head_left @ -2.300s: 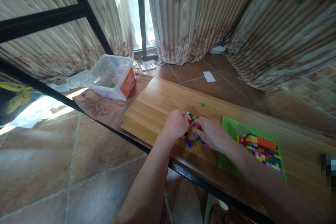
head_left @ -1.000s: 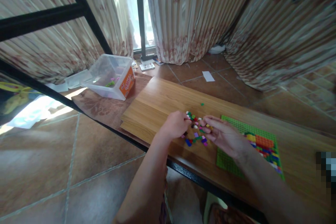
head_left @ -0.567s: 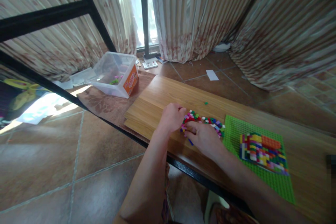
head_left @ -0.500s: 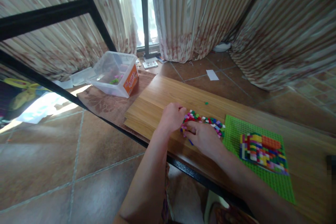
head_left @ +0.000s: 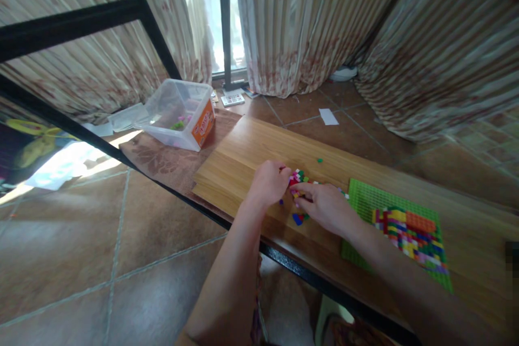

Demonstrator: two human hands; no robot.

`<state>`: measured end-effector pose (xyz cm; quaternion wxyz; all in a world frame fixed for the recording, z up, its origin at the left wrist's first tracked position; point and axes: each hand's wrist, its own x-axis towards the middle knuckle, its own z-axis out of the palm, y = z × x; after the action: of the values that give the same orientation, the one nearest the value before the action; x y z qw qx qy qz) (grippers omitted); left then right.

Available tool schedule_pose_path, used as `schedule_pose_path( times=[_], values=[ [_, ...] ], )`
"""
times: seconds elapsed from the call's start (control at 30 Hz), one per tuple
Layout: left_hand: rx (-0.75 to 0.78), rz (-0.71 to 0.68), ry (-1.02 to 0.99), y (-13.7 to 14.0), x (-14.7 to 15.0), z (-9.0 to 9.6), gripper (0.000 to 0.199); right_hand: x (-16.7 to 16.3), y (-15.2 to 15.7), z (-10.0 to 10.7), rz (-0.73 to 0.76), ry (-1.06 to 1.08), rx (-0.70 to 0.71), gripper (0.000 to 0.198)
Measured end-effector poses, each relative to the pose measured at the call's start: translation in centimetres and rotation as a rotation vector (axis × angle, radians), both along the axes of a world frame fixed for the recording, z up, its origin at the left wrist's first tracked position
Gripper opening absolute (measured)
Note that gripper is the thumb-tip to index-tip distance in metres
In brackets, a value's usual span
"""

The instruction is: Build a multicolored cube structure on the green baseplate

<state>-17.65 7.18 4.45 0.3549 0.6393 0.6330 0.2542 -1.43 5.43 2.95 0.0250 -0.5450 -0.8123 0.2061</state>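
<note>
Slight shift right, another patch uncovered

Our counter [head_left: 259, 146] is as it was half a sec ago: green baseplate [head_left: 359, 197] at right, brick build [head_left: 417, 224] on it. Lt hand [head_left: 270, 181] is abt where it was, fingers curled at the left side of the loose bricks [head_left: 299, 175]; can't tell if its grip holds any. Rt hand [head_left: 328, 208] has moved right, twd the baseplate, & now hides most bricks on that side. Its grip is narrow, tips just beside some pink & yellow bricks [head_left: 295, 194]; can't tell if it pinches one. The loose bricks lie on the counter betw. the hands & partly under the rt one. Blue brick [head_left: 297, 219] shows more fully now. W/ bricks this scattered, we'd judge the handling mid-way. Lone green pc [head_left: 320, 160] lies apart, unmoved
</note>
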Motion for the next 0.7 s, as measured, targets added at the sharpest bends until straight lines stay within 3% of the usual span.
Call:
schedule_pose_path(
  times=[0.37, 0.53, 0.7],
  values=[
    [-0.018, -0.094, 0.015, -0.1, 0.2, -0.3, 0.033, 1.3, -0.5, -1.6, -0.226, 0.434, -0.026, 0.031],
    [-0.052, -0.309, -0.111, -0.3, 0.7, -0.4, 0.03, 1.2, -1.0, -0.4, -0.405, 0.79, -0.179, 0.032],
    [-0.054, -0.368, -0.17, -0.4, 1.0, -0.4, 0.028, 0.9, -1.7, 0.8, -0.54, 1.025, -0.344, 0.034]
  ],
)
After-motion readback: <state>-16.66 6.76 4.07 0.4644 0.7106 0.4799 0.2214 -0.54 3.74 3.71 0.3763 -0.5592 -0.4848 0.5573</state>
